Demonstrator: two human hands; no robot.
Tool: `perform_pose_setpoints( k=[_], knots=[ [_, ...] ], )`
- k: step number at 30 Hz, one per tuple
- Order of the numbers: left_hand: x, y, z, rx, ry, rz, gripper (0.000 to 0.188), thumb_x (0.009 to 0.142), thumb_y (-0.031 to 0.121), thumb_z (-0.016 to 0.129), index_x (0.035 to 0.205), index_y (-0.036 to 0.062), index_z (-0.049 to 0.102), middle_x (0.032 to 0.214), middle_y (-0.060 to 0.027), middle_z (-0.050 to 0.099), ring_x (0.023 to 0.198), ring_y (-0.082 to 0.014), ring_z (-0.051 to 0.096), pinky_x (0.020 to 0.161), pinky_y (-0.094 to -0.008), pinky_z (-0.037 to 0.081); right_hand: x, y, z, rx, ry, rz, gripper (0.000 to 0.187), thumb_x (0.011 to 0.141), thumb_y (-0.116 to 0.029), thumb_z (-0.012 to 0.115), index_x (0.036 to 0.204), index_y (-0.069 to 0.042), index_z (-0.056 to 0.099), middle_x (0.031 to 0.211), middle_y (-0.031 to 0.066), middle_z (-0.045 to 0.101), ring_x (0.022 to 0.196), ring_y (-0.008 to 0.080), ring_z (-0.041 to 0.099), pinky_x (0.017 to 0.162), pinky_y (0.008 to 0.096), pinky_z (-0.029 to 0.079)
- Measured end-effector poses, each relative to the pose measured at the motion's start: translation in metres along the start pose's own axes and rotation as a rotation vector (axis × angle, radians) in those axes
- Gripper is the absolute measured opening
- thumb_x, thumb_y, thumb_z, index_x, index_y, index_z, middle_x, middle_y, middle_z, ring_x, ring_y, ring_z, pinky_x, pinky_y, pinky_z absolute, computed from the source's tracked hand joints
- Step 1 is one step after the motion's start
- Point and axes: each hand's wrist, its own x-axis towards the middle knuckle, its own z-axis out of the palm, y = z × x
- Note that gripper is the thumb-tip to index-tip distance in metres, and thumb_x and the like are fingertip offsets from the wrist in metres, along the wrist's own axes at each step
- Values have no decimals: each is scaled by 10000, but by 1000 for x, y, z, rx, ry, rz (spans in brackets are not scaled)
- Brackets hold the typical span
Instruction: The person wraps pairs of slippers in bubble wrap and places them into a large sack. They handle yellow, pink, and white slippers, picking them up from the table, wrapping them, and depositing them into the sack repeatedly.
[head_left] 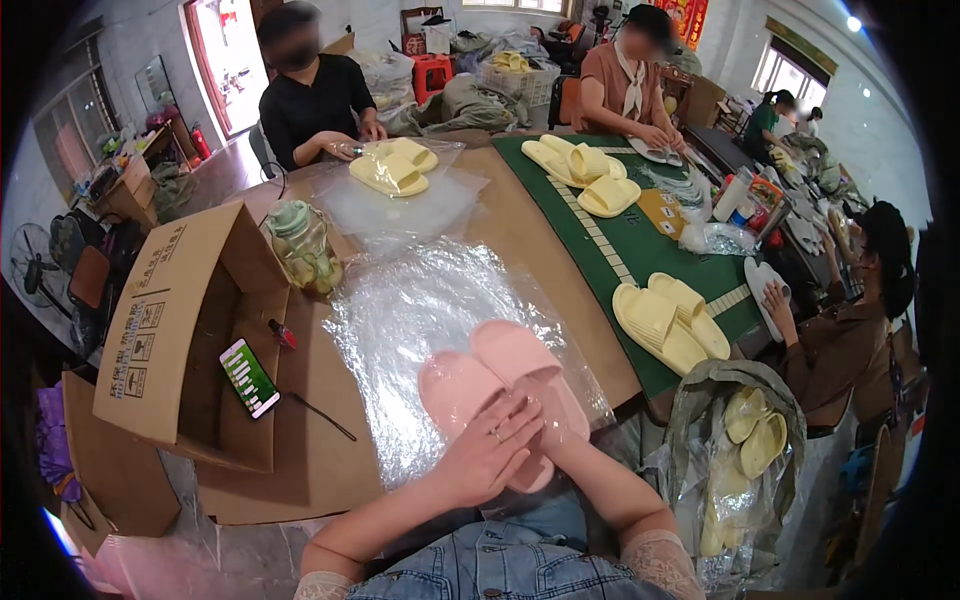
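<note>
A pair of pink slippers [510, 352] sits at the near table edge on shiny clear plastic film [395, 345]. My left hand [490, 450] lies across the slippers, fingers stretched out and nearly flat, a ring on one finger. My right hand [557, 428] comes from the right and grips the slippers' inner side. Its fingertips are partly covered by my left fingers. Whether the pair is inside a bag, I cannot tell.
On the left stand an open cardboard box [165, 330] with a phone [249, 378] in it and a glass jar [303, 250]. Yellow slippers [670, 322] lie on a green mat [560, 215]. Several co-workers sit around. A sack [735, 390] with yellow slippers is near right.
</note>
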Motion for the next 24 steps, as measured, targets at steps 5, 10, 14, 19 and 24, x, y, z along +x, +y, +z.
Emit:
perform_pose_setpoints(
  k=[5,10,14,19,24],
  knots=[
    [-9,13,-9,-153,-47,23,452,986,129,491,1417,-6,501,1541,-140,424,1456,-365,334,1183,-465,291,57,-13,32,-95,180,-79,327,956,-322,564,874,-7,592,814,254,653,779,443,647,702,530,502],
    [-20,-8,0,-226,-129,-62,517,1014,239,496,1478,22,429,1570,-142,381,1465,-379,312,1192,-470,272,75,-21,45,-154,109,1,304,959,-307,572,1032,-12,580,1001,248,629,933,427,631,771,512,507],
    [-17,-31,-13,-225,-165,-80,621,1005,370,521,1500,19,388,1592,-173,327,1470,-396,289,1202,-488,242,46,28,61,-134,416,-412,345,916,-239,630,1173,-13,590,1135,237,598,1035,420,592,842,483,503],
    [-41,-104,-14,175,238,-383,711,951,402,592,1502,8,372,1563,-289,299,1467,-463,249,1205,-514,215,-60,-5,-30,84,-132,-440,353,892,-172,717,1206,-30,641,1094,152,658,1007,285,637,845,393,513],
    [-55,-128,2,197,249,-618,743,959,395,589,1531,11,310,1576,-329,222,1471,-475,218,1195,-524,212,-92,-25,-117,607,-674,-236,186,917,-159,712,1015,-3,724,853,84,715,778,131,650,713,299,516]
  ],
)
